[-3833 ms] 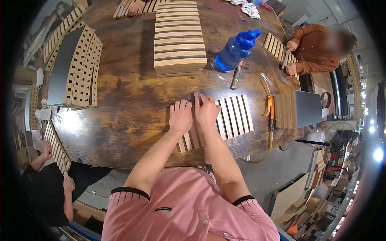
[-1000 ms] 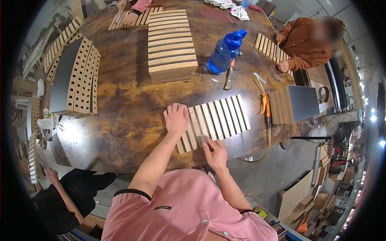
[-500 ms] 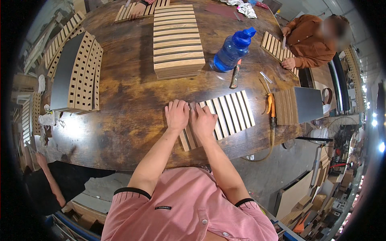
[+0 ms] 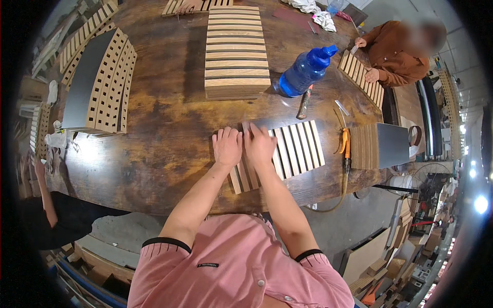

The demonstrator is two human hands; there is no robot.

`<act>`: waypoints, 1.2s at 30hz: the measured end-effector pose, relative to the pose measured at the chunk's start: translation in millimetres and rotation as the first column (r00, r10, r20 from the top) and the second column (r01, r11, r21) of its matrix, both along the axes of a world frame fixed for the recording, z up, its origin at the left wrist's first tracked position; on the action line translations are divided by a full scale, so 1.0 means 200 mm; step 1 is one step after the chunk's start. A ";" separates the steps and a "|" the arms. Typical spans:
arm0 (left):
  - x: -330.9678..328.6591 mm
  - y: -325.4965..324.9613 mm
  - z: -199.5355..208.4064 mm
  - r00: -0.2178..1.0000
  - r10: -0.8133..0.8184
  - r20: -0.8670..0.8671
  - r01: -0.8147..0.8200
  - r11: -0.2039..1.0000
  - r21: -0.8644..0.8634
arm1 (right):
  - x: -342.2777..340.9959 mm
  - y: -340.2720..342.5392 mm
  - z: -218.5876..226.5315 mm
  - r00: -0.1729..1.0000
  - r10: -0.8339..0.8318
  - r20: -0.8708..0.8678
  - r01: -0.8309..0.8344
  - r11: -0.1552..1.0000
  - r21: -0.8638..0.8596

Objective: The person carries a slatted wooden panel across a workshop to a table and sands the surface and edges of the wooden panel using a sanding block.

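Observation:
A slatted wood panel (image 4: 300,149) lies tilted on the table in front of me, pale strips with dark grooves between them. Its left slats look browner. My left hand (image 4: 227,147) rests on the panel's left end, fingers laid flat and close together. Right beside it, my right hand (image 4: 260,149) is closed over the slats, its fingers slightly blurred. A thin greyish edge shows by its fingertips, too small to name. The hands cover part of the panel's left side.
A stack of slatted panels (image 4: 237,61) stands ahead, near a blue water bottle (image 4: 306,72) and a utility knife (image 4: 304,104). At right are an orange air gun (image 4: 345,143) and dark-topped boards (image 4: 364,146). Perforated blocks (image 4: 110,87) stand left. A co-worker (image 4: 400,56) handles another panel.
The whole view has shifted slightly. My right hand has moved a little along the slats, while my left stays on the panel's end. The right co-worker's hands have changed position.

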State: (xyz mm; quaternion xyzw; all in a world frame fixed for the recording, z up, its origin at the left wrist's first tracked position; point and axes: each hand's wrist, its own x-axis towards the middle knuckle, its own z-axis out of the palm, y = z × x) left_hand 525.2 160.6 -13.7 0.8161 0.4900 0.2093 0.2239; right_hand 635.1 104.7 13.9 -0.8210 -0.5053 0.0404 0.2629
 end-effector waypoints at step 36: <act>0.04 0.01 -0.04 1.000 -0.006 0.012 0.006 1.000 0.026 | 0.04 0.04 0.00 0.999 -0.041 0.021 0.041 0.999 -0.009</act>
